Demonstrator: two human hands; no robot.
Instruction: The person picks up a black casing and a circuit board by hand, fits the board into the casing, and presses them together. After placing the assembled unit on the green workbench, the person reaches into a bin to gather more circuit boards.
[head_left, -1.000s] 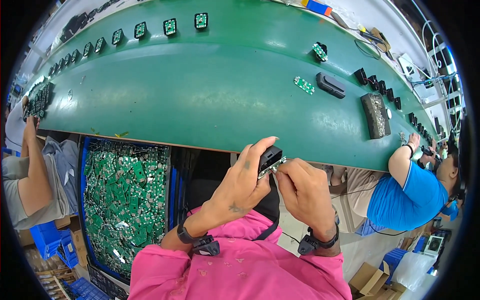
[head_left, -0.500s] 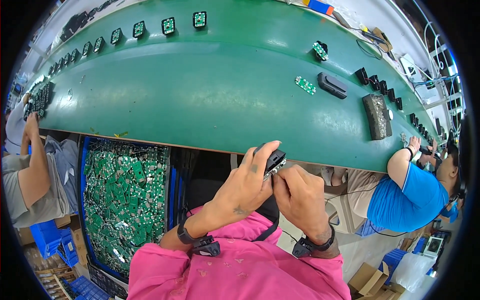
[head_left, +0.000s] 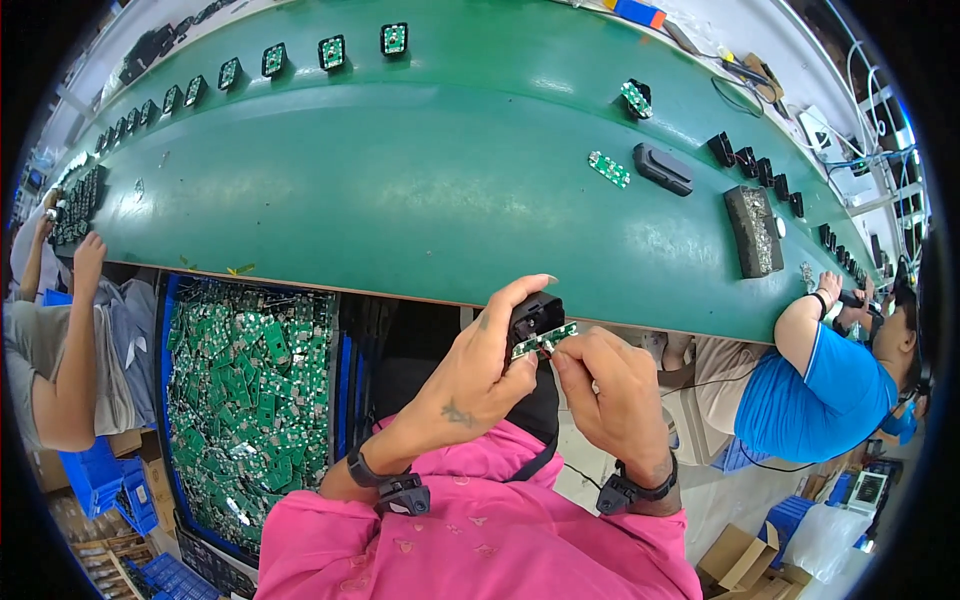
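The black housing (head_left: 537,312) lies between the thumb and fingers of the left hand (head_left: 468,385), cavity exposed. The green circuit board (head_left: 530,346) sits across the housing's lower side, at the left thumb tip. The left hand is closed around the housing. The right hand (head_left: 615,385) has bent fingers, with its fingertips at the board's right end; whether they pinch it cannot be determined. Beyond, a loose board (head_left: 609,169) lies on the green table (head_left: 400,200), just beside a dark oblong case (head_left: 663,169).
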